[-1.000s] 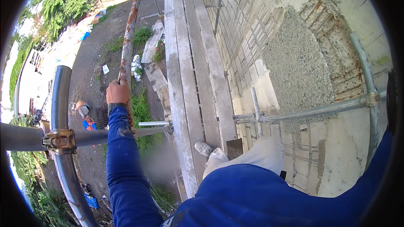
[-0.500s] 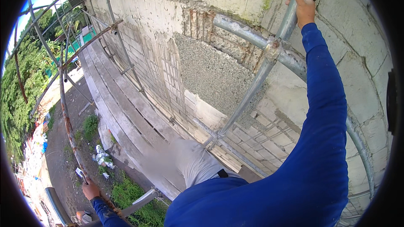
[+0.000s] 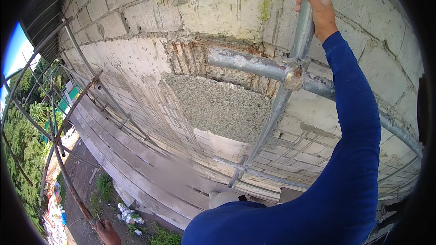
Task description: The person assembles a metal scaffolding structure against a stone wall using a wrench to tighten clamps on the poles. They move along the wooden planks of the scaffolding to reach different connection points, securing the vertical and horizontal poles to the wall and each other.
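Up at the top right, my right hand point(image 3: 323, 17) is wrapped round an upright galvanised scaffold pipe point(image 3: 303, 29), the arm in its blue sleeve reaching up to it. Just below this grip, a rusty coupler point(image 3: 295, 77) joins the upright to a level pipe point(image 3: 247, 62). At the lower left edge, my left hand point(image 3: 107, 233) is closed round a rusty scaffold pipe point(image 3: 72, 190). Something thin shows by its fingers, too small to name.
Behind the pipes stands a block wall point(image 3: 359, 0) with a rough grey patch point(image 3: 218, 106) and rusty bars point(image 3: 186, 59) above it. Scaffold planks point(image 3: 136, 154) run away to the left. Far below lie dirt ground point(image 3: 84, 154), bushes and white bags point(image 3: 129, 213).
My view has turned, so the wall patch and coupler sit lower and the left hand nearer the lower edge. Both hands keep their hold. Less of my legs shows.
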Motion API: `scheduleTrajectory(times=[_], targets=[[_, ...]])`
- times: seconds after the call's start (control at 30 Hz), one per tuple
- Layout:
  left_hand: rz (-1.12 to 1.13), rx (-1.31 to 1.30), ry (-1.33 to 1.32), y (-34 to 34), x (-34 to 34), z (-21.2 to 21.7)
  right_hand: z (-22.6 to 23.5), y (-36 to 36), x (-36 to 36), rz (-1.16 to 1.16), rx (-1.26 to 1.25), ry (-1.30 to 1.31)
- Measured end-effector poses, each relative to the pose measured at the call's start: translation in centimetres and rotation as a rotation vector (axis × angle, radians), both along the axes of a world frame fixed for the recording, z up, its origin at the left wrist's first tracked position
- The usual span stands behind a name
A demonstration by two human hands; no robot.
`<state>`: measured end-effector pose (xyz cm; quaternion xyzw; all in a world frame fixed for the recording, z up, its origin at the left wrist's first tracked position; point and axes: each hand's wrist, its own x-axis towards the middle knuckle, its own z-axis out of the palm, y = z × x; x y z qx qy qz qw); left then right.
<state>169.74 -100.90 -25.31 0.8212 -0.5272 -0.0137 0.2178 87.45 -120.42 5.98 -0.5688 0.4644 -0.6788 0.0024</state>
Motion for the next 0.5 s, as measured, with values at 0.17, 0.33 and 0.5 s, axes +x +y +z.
scheduleTrajectory(times=[0.17,0.33,0.5], targets=[[-0.357,0.061,0.354,-11.6,-8.9,-9.5,0.2,0.4,0.0,-0.04,0.007,-0.003],[-0.69,0.367,0.429,-16.0,-19.8,-12.7,-0.1,-0.4,1.1,-0.005,0.03,-0.017],[-1.084,0.442,0.406,-21.5,-28.8,-12.0,0.1,0.1,0.6,0.009,0.034,-0.013]])
